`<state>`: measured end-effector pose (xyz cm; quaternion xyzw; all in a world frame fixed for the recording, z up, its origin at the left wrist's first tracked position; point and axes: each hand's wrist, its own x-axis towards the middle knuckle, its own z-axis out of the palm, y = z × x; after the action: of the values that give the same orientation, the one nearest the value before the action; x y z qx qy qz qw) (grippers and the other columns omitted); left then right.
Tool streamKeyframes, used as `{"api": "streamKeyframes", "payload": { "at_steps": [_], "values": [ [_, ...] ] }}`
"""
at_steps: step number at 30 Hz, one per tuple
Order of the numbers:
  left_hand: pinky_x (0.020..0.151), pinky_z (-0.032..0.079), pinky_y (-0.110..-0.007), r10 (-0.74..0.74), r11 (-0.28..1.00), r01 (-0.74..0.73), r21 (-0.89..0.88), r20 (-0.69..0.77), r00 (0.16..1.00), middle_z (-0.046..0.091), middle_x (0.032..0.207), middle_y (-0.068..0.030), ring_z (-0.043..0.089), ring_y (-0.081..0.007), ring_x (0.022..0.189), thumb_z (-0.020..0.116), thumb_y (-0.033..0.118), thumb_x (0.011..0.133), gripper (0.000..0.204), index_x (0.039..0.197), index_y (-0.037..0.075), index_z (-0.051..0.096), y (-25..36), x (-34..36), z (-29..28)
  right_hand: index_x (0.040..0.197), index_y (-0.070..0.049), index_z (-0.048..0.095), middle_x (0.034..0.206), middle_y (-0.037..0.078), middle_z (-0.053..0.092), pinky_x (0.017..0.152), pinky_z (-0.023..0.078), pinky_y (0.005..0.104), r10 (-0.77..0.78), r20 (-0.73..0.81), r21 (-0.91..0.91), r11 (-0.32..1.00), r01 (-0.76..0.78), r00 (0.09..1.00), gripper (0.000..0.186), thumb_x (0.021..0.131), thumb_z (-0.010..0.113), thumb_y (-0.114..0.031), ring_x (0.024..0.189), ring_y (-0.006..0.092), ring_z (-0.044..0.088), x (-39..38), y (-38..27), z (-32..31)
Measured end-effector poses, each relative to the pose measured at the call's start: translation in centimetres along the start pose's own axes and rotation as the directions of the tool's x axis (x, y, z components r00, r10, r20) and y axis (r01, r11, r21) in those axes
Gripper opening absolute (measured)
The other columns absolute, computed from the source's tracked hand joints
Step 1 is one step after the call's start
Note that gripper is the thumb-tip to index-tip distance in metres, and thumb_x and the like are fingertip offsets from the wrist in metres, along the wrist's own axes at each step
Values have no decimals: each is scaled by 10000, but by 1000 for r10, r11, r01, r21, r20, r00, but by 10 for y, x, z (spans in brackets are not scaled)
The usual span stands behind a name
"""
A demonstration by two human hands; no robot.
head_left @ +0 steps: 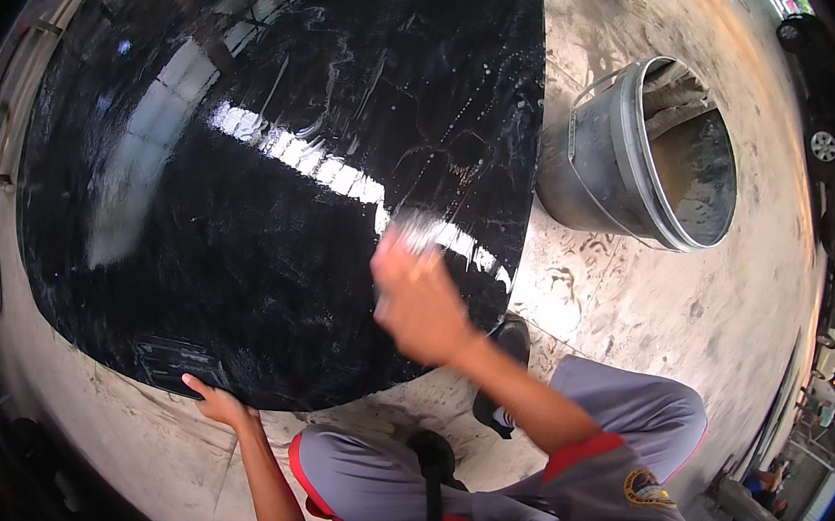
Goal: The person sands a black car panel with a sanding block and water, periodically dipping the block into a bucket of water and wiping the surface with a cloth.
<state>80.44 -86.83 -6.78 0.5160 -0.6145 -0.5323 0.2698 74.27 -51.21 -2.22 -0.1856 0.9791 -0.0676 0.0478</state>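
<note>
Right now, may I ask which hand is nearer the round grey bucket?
Right: the right hand is over the glossy black panel, left of the bucket; the left hand, farther left, holds the panel's near edge.

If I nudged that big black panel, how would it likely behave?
The black panel is probably slippery: droplets and streaks mark its glossy top. It's likely fairly stiff, showing no obvious sag. Its breadth could make it awkward to lift.

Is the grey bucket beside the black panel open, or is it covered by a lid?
Open: no lid covers the bucket, and its inner wall is visible.
</note>
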Motion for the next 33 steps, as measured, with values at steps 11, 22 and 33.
{"api": "streamKeyframes", "payload": {
  "at_steps": [11, 22, 33],
  "values": [
    [876, 545, -363, -24, 999, 23, 40, 36, 999, 615, 1153, -235, 613, -264, 950, 554, 576, 973, 791, 1171, -189, 540, -7, 1, 1, 1515, 41, 275, 1613, 214, 222, 1211, 188, 487, 79, -22, 148, 986, -75, 997, 694, 1003, 462, -386, 1500, 340, 219, 43, 56, -3],
    [827, 578, -380, -39, 978, 52, 202, -67, 997, 641, 1083, -232, 646, -282, 874, 547, 617, 955, 822, 1113, -190, 567, -5, 3, 2, 1525, 78, 210, 1611, 247, 204, 1199, 194, 512, 88, -246, -31, 995, -99, 965, 646, 1044, 322, -338, 1502, 367, 194, 140, 227, -6],
    [825, 542, -379, -127, 980, 132, 150, -46, 991, 646, 1046, -187, 616, -248, 853, 547, 620, 957, 803, 990, -180, 614, -16, 6, 4, 1512, 67, 256, 1607, 242, 229, 1209, 183, 503, 210, -353, 137, 976, -171, 912, 644, 1043, 351, -364, 1505, 349, 209, 214, 258, -19]
  ]
}}
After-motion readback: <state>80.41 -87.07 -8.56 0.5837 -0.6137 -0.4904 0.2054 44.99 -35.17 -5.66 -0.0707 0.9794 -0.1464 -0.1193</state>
